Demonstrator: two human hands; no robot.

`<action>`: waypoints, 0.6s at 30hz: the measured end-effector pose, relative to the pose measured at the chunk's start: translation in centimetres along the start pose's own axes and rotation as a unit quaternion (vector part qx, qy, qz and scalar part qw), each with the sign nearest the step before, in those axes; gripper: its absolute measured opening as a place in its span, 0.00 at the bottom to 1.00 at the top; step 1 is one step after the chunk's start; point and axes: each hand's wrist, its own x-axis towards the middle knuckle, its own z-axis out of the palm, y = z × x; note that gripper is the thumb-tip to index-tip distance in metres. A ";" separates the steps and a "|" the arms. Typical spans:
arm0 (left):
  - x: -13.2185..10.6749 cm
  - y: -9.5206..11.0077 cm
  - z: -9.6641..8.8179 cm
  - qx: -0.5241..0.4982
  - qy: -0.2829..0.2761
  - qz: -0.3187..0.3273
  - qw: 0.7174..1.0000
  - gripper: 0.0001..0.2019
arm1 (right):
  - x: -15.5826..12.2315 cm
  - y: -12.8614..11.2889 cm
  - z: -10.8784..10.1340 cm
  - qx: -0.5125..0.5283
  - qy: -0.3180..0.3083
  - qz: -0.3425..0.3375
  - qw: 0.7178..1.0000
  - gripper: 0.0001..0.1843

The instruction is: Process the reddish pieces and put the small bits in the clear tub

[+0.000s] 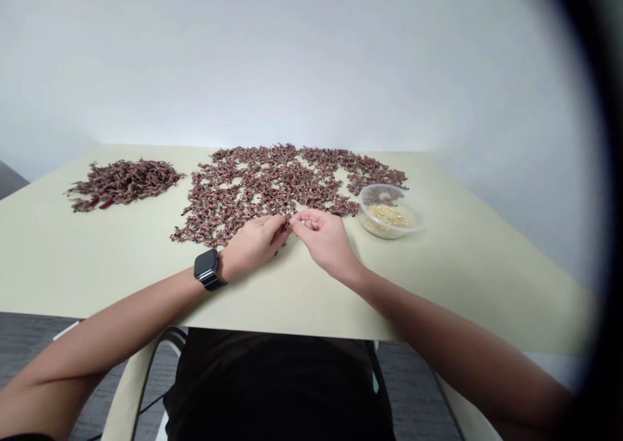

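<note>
My left hand [256, 241], with a black watch on the wrist, and my right hand [324, 237] meet at the near edge of a wide spread of small reddish-brown pieces [272, 185]. Both hands have their fingers curled, and their fingertips pinch together on one small piece between them, too small to name. A clear plastic bowl [409, 224] with pale yellow bits in it stands just right of my right hand.
A second, heaped pile of the same reddish-brown pieces [124, 181] lies at the far left of the pale green table [462, 266]. A white wall rises behind the table. The table's front edge runs just under my forearms.
</note>
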 end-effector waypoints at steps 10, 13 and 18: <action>0.0 -0.3 0.4 0.069 0.010 0.039 0.997 0.09 | 1.2 -0.1 -1.2 0.206 -0.107 0.199 0.952 0.15; 0.0 -0.1 0.3 0.019 0.006 0.018 1.000 0.09 | 1.4 0.1 -1.4 0.188 -0.115 0.189 0.957 0.14; 0.0 0.0 0.1 -0.022 -0.005 -0.006 1.000 0.09 | 0.9 0.2 -1.0 0.056 -0.057 0.067 0.995 0.11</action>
